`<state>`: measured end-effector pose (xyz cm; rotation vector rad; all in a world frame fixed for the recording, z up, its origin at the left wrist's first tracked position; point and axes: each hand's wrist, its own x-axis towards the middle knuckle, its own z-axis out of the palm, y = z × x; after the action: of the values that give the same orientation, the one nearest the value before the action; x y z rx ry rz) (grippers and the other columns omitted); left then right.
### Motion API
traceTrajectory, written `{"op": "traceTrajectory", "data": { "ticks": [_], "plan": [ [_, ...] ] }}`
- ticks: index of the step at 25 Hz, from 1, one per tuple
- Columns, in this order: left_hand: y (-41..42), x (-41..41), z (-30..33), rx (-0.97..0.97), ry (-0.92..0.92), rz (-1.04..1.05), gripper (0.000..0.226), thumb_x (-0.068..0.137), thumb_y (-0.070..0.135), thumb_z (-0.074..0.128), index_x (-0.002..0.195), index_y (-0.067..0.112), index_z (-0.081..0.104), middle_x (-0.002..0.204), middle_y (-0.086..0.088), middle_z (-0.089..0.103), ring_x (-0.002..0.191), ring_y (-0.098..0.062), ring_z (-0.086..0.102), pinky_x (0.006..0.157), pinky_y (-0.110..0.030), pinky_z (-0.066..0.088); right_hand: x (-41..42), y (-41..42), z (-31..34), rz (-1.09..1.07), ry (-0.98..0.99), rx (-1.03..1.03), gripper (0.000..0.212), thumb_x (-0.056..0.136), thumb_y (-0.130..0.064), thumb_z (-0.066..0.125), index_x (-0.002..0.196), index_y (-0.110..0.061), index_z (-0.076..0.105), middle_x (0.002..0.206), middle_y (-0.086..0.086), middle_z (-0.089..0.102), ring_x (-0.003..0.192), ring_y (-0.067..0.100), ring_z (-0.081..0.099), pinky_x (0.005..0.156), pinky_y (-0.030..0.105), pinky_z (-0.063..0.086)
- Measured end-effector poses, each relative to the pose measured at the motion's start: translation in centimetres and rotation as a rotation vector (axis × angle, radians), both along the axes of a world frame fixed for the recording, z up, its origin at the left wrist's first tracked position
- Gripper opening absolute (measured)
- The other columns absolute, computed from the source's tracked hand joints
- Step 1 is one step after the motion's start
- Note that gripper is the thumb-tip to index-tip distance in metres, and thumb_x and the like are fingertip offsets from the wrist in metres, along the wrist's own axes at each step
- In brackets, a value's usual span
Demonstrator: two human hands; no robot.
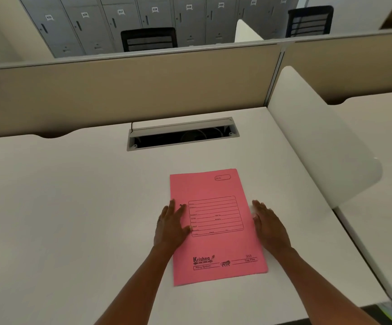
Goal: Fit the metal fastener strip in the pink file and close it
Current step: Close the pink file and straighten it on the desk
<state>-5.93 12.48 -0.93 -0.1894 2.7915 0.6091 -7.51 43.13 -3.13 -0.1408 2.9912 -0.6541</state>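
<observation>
The pink file (216, 227) lies closed and flat on the white surface (73, 207), cover up, its long axis running away from the person and leaning slightly to the left at the far end. The left hand (172, 227) rests palm down on the file's left edge, fingers (172, 207) spread a little and holding nothing, their tips pointing away along that edge; a small dark mark sits on the cover just right of those fingertips, too small to tell whether it is a punch hole or part of the fastener. The right hand (270, 227) lies flat just beside the right edge, its fingers (259, 206) loosely together, empty, at most brushing the card. So the file sits between the two hands, with the left hand actually on it and the nearer one to the spine side. The fastener strip is not visible anywhere, so it may be inside already or out of view; I cannot tell which. The cover is thin matte card with a printed form box and a maker's logo near the person, light and easily bent, likely to slide on the smooth laminate unless pressed. Beyond the fingers a metal cable tray (182, 133) opens in the surface, well apart from the file.
</observation>
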Motion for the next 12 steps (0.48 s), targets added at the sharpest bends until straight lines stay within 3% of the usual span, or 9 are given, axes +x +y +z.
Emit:
{"op": "traceTrajectory", "data": {
  "ticks": [5, 9, 12],
  "plan": [
    [1.5, 0.8, 1.1, -0.011, 0.029, 0.212, 0.083, 0.081, 0.046, 0.072, 0.149, 0.022, 0.031, 0.149, -0.008, 0.038, 0.131, -0.031, 0.042, 0.106, -0.048, 0.038, 0.7, -3.8, 0.1, 0.001, -0.12, 0.097, 0.071, 0.1, -0.048, 0.029, 0.155, -0.013, 0.001, 0.165, 0.007, 0.006, 0.152, 0.024, 0.002, 0.125, 0.041, 0.002],
    [2.4, 0.9, 2.1, 0.032, 0.019, 0.401, 0.049, 0.084, 0.036, 0.068, 0.122, 0.014, 0.046, 0.12, -0.01, 0.051, 0.107, -0.031, 0.056, 0.095, -0.046, 0.044, 1.5, -5.6, -0.4, -0.044, -0.134, 0.131, 0.078, 0.099, -0.051, 0.03, 0.153, -0.013, -0.011, 0.165, 0.008, -0.009, 0.152, 0.027, -0.01, 0.122, 0.044, -0.007],
    [2.6, 0.4, 2.6, 0.078, -0.048, 0.497, 0.041, 0.087, 0.034, 0.065, 0.116, 0.011, 0.049, 0.117, -0.011, 0.053, 0.106, -0.032, 0.058, 0.095, -0.046, 0.043, 1.6, -6.1, -0.5, -0.061, -0.152, 0.137, 0.077, 0.1, -0.048, 0.029, 0.152, -0.012, -0.014, 0.164, 0.01, -0.013, 0.151, 0.028, -0.013, 0.123, 0.046, -0.007]
  ]
}}
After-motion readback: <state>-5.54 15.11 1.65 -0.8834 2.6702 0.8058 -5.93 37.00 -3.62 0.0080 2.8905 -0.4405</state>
